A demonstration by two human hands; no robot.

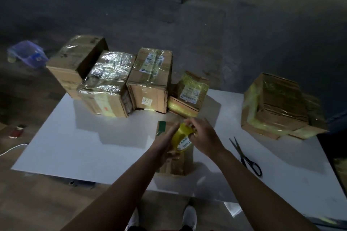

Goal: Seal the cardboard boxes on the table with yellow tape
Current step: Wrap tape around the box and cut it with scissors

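A roll of yellow tape [181, 138] is held between both hands just above a small cardboard box [173, 165] near the table's front edge. My left hand [165, 143] presses its straight fingers flat against the roll's left side. My right hand [201, 136] curls its fingers over the roll's top edge and pinches there. Several taped cardboard boxes [148, 80] stand in a row at the back of the white table [84, 146]. Another box [274, 107] wrapped in yellow tape sits at the right.
Black scissors [245, 155] lie on the table to the right of my hands. A purple plastic bin [28, 54] sits on the floor at far left. A red object [16, 131] lies on the floor by the table's left edge.
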